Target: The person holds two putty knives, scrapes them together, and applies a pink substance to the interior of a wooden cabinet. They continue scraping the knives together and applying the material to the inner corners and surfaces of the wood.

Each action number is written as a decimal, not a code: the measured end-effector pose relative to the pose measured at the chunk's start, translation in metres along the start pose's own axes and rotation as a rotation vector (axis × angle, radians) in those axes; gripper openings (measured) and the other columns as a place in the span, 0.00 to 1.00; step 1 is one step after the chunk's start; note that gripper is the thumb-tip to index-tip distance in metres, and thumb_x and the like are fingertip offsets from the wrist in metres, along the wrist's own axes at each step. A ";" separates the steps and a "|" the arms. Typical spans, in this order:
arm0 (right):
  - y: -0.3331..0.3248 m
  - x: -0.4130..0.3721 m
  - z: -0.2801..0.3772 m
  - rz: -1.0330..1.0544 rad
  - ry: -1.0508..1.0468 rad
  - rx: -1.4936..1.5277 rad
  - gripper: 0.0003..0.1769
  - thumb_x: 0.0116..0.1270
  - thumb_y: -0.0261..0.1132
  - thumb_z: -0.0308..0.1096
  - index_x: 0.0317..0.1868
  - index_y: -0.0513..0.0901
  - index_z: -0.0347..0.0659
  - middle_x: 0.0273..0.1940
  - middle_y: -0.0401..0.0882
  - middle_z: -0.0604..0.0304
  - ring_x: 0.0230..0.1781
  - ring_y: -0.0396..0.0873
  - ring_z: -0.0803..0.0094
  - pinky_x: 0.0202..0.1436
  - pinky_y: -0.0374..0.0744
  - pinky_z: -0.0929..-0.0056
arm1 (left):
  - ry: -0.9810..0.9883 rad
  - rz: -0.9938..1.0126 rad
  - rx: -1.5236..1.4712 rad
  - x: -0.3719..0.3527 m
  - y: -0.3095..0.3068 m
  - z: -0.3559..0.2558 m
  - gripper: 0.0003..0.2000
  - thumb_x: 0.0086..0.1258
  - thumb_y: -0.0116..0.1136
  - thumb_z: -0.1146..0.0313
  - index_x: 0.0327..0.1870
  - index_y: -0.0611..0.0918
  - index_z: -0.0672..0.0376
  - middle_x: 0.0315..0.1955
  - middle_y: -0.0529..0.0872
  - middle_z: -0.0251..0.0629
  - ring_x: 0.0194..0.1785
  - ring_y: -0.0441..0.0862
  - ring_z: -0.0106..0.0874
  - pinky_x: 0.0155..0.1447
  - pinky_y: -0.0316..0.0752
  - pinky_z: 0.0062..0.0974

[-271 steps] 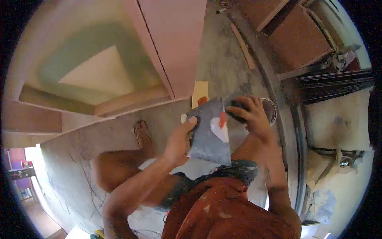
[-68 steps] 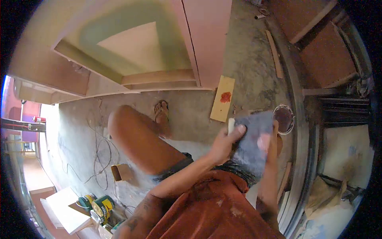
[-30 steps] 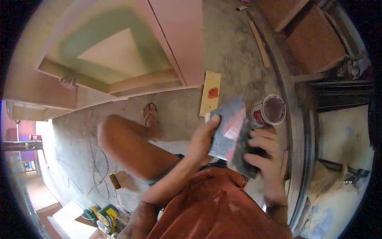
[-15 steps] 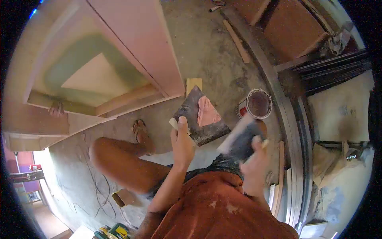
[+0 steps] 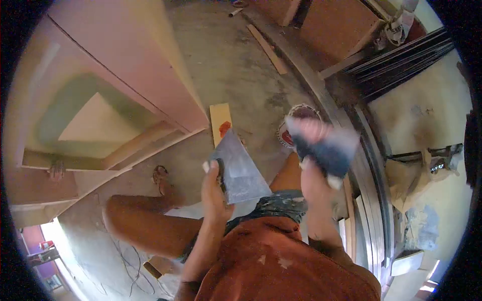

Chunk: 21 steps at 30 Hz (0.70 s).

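Observation:
My left hand (image 5: 215,193) is closed on a flat grey metal plate (image 5: 242,170), whose face shows mostly bare with faint smears. To its right, my right hand (image 5: 317,181) grips a wide dark spreader (image 5: 324,153), blurred by motion. A pink lump of paste (image 5: 312,129) lies along the spreader's far edge. Just behind the spreader stands a round bucket (image 5: 285,136), partly covered by it. Beyond the plate, a yellowish board (image 5: 219,114) on the floor bears an orange-red dab (image 5: 225,128).
A large pink and green panelled wooden piece (image 5: 115,108) fills the left. Long metal bars (image 5: 369,173) run down the right side. A thin wood strip (image 5: 267,49) lies on the floor ahead. Cables (image 5: 131,271) and a small cardboard box (image 5: 153,268) are at lower left.
The pink paste has gone from the left-hand plate and is now on the right-hand spreader, which has risen in front of the bucket. The view has shifted, revealing the orange-red dab.

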State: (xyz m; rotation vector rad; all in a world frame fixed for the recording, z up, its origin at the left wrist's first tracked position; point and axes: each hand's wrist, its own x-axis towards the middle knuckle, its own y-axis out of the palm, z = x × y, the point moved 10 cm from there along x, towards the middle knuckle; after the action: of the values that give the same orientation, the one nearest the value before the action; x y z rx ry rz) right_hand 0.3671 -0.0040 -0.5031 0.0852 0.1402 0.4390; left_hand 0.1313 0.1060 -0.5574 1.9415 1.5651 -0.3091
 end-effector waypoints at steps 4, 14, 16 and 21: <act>0.068 -0.102 0.064 0.883 -0.950 -0.053 0.16 0.56 0.67 0.36 0.43 0.72 0.47 0.40 0.71 0.50 0.39 0.71 0.56 0.46 0.71 0.64 | -0.239 0.219 -0.493 -0.002 0.037 0.024 0.20 0.70 0.45 0.53 0.52 0.71 0.61 0.42 0.78 0.37 0.42 0.77 0.30 0.48 0.74 0.28; 0.058 -0.077 0.095 0.693 -0.863 -0.729 0.19 0.50 0.61 0.28 0.45 0.79 0.48 0.49 0.71 0.56 0.54 0.70 0.59 0.57 0.71 0.63 | -0.028 0.173 0.151 -0.002 0.006 -0.005 0.16 0.70 0.49 0.58 0.41 0.79 0.64 0.30 0.80 0.29 0.32 0.75 0.21 0.36 0.71 0.21; 0.082 -0.091 0.090 0.915 -1.068 -0.975 0.18 0.49 0.61 0.30 0.44 0.79 0.48 0.49 0.71 0.56 0.53 0.70 0.60 0.57 0.72 0.62 | 0.004 0.170 0.295 -0.005 0.007 -0.020 0.17 0.71 0.48 0.57 0.38 0.79 0.64 0.26 0.78 0.29 0.30 0.71 0.19 0.35 0.69 0.20; 0.088 -0.108 0.086 1.156 -1.346 -1.310 0.19 0.50 0.59 0.34 0.46 0.77 0.50 0.49 0.71 0.57 0.54 0.70 0.61 0.56 0.73 0.61 | 0.251 0.274 0.633 -0.014 0.023 -0.039 0.17 0.73 0.45 0.57 0.35 0.76 0.65 0.22 0.74 0.31 0.28 0.67 0.20 0.33 0.67 0.24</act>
State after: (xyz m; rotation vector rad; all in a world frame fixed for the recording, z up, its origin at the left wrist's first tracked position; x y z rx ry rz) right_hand 0.2469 0.0250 -0.3961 -0.8760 -1.6044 1.4363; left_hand 0.1421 0.1151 -0.5122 2.7428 1.4286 -0.5044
